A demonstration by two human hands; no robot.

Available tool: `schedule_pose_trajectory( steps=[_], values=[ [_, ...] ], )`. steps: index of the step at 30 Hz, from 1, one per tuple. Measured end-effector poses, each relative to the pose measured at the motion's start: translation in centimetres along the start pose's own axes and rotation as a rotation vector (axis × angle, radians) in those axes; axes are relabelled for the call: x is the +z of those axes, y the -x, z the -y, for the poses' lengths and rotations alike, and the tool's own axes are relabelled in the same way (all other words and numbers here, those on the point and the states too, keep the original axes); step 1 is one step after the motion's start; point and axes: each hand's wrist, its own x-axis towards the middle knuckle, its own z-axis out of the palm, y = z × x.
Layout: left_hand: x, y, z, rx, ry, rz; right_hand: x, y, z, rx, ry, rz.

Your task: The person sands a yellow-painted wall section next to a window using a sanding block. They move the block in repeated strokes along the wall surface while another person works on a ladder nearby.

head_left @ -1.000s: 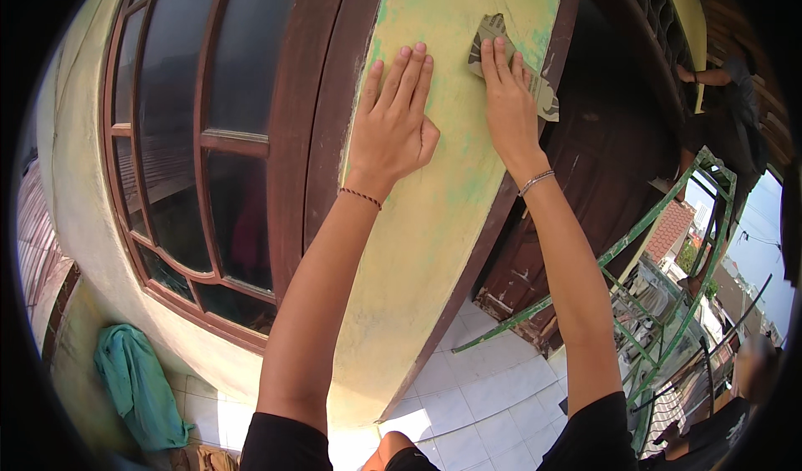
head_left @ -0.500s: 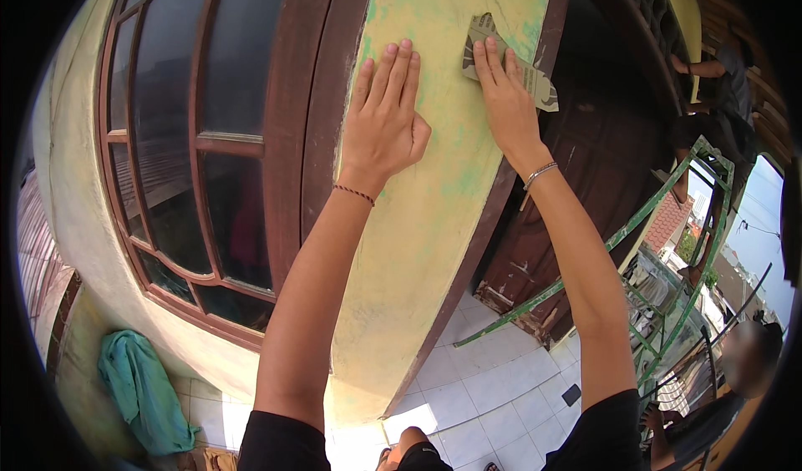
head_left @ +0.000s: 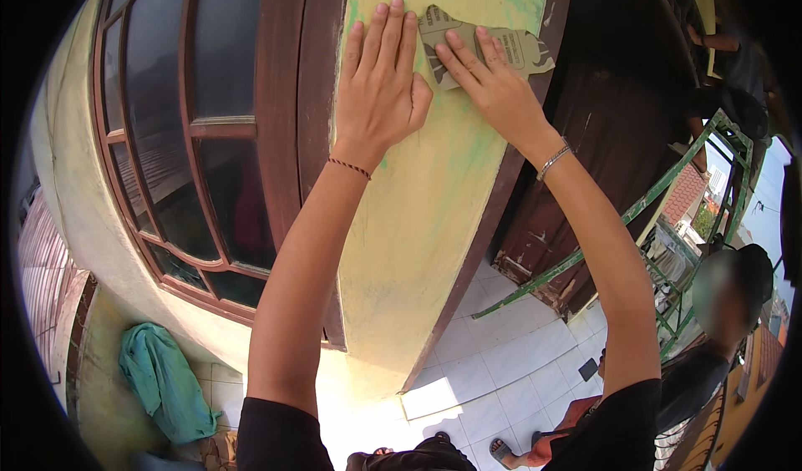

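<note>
A yellow-painted wall strip [head_left: 409, 245] with green patches stands in front of me, between a window and a dark doorway. My left hand [head_left: 380, 83] lies flat on its upper left side, fingers stretched upward and thumb tucked in. Beside it, my right hand [head_left: 501, 91] presses a creased sheet of sandpaper [head_left: 447, 32] against the paint. The sheet's printed brown backing faces me, and its grit side is hidden against the wall. Its left edge comes close to my left fingertips, while its right corner reaches toward the brown door frame.
At left is a brown-framed window [head_left: 280, 112]. A green ladder [head_left: 576, 258] leans at right by a brown door [head_left: 555, 212], with a person [head_left: 735, 62] up near it. Another person [head_left: 702, 371] stands close by my right arm. Green cloth [head_left: 163, 379] lies low at left.
My right hand and the sandpaper have slid left, close to my left hand. My left hand sits higher in the picture. The person at lower right has come nearer.
</note>
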Motion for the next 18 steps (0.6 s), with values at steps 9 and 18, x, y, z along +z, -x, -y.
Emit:
schedule_pose_trajectory(
  steps=[9,18],
  values=[
    [-0.2,-0.2,0.1,0.017,-0.066,0.014,-0.2,0.7,-0.9,-0.090,0.021,-0.023],
    [-1.5,-7.9,3.5,0.202,-0.086,0.086,-0.6,1.3,-4.1,0.016,0.026,0.024]
  ],
)
